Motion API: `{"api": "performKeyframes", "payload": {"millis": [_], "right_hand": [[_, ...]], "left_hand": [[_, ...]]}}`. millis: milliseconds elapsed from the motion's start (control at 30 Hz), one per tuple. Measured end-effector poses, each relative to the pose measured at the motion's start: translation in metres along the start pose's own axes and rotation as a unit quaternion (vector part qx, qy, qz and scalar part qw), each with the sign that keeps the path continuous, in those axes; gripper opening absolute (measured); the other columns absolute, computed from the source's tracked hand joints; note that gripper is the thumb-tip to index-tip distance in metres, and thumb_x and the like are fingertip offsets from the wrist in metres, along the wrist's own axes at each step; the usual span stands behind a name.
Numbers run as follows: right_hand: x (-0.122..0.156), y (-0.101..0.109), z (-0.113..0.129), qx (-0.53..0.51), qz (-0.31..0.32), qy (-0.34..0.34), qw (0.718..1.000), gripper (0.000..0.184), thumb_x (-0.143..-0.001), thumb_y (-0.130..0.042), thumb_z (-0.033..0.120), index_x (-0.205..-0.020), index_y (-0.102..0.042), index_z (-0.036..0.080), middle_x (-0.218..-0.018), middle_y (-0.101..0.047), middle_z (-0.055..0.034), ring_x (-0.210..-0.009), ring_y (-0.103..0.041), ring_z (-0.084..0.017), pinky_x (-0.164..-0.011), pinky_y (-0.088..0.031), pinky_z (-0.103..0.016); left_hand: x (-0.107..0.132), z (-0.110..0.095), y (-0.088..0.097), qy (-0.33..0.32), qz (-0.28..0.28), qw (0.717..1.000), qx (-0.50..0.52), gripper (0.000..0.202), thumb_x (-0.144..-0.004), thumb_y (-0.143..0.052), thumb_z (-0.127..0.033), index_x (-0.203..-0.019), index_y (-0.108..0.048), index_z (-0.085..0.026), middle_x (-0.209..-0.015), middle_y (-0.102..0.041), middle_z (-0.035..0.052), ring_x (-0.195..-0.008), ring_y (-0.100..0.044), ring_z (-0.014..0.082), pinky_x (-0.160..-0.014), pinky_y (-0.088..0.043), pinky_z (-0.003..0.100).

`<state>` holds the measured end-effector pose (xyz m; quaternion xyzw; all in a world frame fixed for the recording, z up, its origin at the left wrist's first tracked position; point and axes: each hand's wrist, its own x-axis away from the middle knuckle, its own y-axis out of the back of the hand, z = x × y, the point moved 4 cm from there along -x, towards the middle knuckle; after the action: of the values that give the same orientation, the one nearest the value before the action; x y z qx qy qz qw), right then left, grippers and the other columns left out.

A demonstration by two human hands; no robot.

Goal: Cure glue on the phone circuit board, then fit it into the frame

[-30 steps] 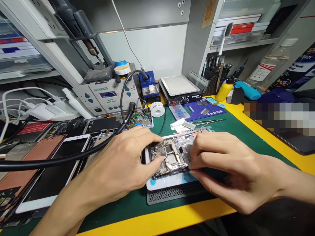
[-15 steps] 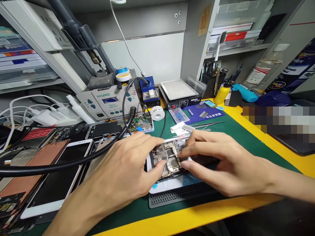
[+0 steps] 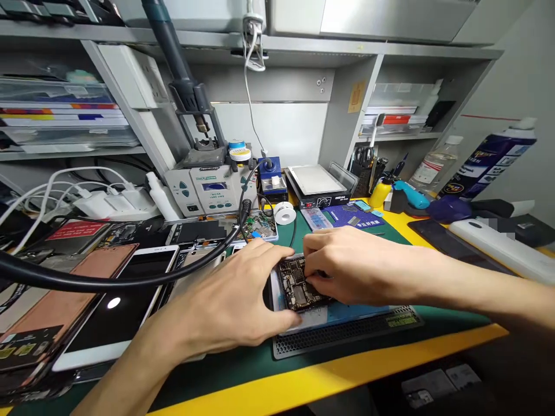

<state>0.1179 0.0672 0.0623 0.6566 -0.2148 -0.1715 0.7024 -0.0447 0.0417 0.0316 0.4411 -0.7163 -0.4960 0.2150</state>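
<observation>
An opened phone [image 3: 299, 296] with its circuit board showing lies on a light blue-and-white pad [image 3: 368, 312]. My left hand [image 3: 236, 292] braces the phone's left end, thumb at the near edge and fingers at the far edge. Over the board's right part, my right hand [image 3: 347, 263] has its fingers curled together and pointing down. Whatever they pinch or press is hidden under the knuckles. The right half of the phone is covered by that hand. A dark honeycomb mat strip [image 3: 321, 344] shows below the pad.
Left of my hands lie a white-framed phone [image 3: 117, 306] and a copper-coloured phone panel [image 3: 93, 277]. A thick black hose [image 3: 143, 283] arches across them. Behind stand a hot air station [image 3: 212, 188], a solder spool [image 3: 285, 213] and a heating plate [image 3: 318, 182].
My right hand has moved left over the board and its fingers have closed together. My left thumb has shifted from the board to the phone's near edge. The camera view has tilted up.
</observation>
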Motion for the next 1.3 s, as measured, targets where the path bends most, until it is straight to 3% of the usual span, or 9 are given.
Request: {"api": "performKeyframes", "payload": {"millis": [267, 400, 567, 700, 800, 967, 1067, 1167, 1300], "right_hand": [[-0.006, 0.009, 0.007, 0.031, -0.005, -0.002, 1.000, 0.012, -0.082, -0.062, 0.013, -0.071, -0.066, 0.013, -0.080, -0.061, -0.0053, -0.067, -0.050, -0.014, -0.060, -0.033, -0.029], [-0.001, 0.011, 0.006, 0.005, -0.023, -0.013, 1.000, 0.010, -0.080, -0.061, 0.012, -0.074, -0.067, 0.015, -0.084, -0.062, -0.0047, -0.073, -0.054, -0.015, -0.065, -0.036, -0.028], [0.004, 0.018, -0.004, -0.073, -0.049, -0.045, 0.995, 0.011, -0.078, -0.061, 0.011, -0.078, -0.070, 0.016, -0.100, -0.066, -0.0067, -0.083, -0.060, -0.017, -0.074, -0.041, -0.029], [0.003, 0.020, -0.020, -0.203, -0.025, -0.045, 0.978, 0.009, -0.078, -0.064, 0.015, -0.079, -0.073, 0.016, -0.100, -0.069, -0.0058, -0.085, -0.061, -0.017, -0.078, -0.044, -0.029], [0.000, 0.013, -0.036, -0.343, 0.024, -0.042, 0.938, 0.010, -0.077, -0.066, 0.018, -0.082, -0.075, 0.015, -0.095, -0.071, -0.0044, -0.083, -0.063, -0.016, -0.075, -0.048, -0.027], [-0.008, -0.013, -0.055, -0.564, 0.081, -0.053, 0.820, 0.018, -0.069, -0.076, 0.026, -0.079, -0.073, 0.011, -0.085, -0.072, -0.0056, -0.071, -0.063, -0.014, -0.067, -0.053, -0.027], [-0.008, -0.024, -0.057, -0.655, 0.084, -0.056, 0.749, 0.029, -0.073, -0.078, 0.038, -0.077, -0.071, 0.010, -0.081, -0.072, -0.0086, -0.071, -0.066, -0.016, -0.066, -0.057, -0.030], [0.000, -0.026, -0.060, -0.718, 0.040, -0.059, 0.693, 0.039, -0.087, -0.064, 0.050, -0.081, -0.068, 0.012, -0.087, -0.071, -0.0097, -0.079, -0.070, -0.019, -0.070, -0.060, -0.036], [0.017, -0.024, -0.061, -0.742, -0.038, -0.056, 0.666, 0.029, -0.091, -0.066, 0.041, -0.087, -0.068, 0.013, -0.082, -0.071, -0.0056, -0.078, -0.073, -0.018, -0.073, -0.061, -0.035]], "left_hand": [[0.001, -0.002, 0.000, -0.004, -0.021, 1.000, 0.008, 0.054, -0.074, -0.070, -0.043, -0.124, -0.057, -0.024, -0.109, -0.065, 0.0062, -0.098, -0.066, 0.0272, -0.081, -0.054, 0.038], [0.002, -0.002, 0.000, -0.022, -0.033, 0.999, 0.017, 0.058, -0.072, -0.071, -0.046, -0.123, -0.058, -0.022, -0.113, -0.065, 0.0073, -0.103, -0.065, 0.0286, -0.086, -0.054, 0.040], [0.002, -0.002, 0.004, -0.054, -0.067, 0.996, 0.032, 0.071, -0.072, -0.075, -0.046, -0.136, -0.052, -0.022, -0.131, -0.062, 0.0072, -0.118, -0.061, 0.0275, -0.099, -0.051, 0.039], [-0.001, -0.002, 0.008, -0.080, -0.104, 0.990, 0.049, 0.053, -0.082, -0.070, -0.039, -0.131, -0.057, -0.022, -0.126, -0.066, 0.0058, -0.109, -0.065, 0.0231, -0.095, -0.053, 0.035], [-0.002, -0.005, 0.010, -0.127, -0.136, 0.980, 0.072, 0.025, -0.090, -0.062, -0.027, -0.114, -0.068, -0.021, -0.116, -0.070, 0.0045, -0.107, -0.064, 0.0182, -0.097, -0.051, 0.031], [-0.003, -0.011, 0.011, -0.158, -0.181, 0.964, 0.116, 0.013, -0.094, -0.061, -0.019, -0.097, -0.072, -0.025, -0.089, -0.074, -0.0031, -0.082, -0.066, 0.0095, -0.078, -0.051, 0.020], [-0.005, -0.008, 0.010, -0.081, -0.187, 0.966, 0.156, 0.009, -0.091, -0.066, -0.026, -0.087, -0.073, -0.027, -0.081, -0.074, -0.0069, -0.071, -0.067, 0.0077, -0.065, -0.050, 0.015], [-0.007, 0.000, 0.005, 0.012, -0.159, 0.959, 0.233, 0.016, -0.090, -0.066, -0.039, -0.081, -0.073, -0.028, -0.072, -0.072, -0.0074, -0.061, -0.064, 0.0084, -0.054, -0.048, 0.014], [-0.007, 0.006, -0.003, 0.078, -0.141, 0.940, 0.300, 0.021, -0.089, -0.066, -0.045, -0.079, -0.072, -0.027, -0.061, -0.067, -0.0072, -0.053, -0.060, 0.0078, -0.050, -0.048, 0.012]]}}
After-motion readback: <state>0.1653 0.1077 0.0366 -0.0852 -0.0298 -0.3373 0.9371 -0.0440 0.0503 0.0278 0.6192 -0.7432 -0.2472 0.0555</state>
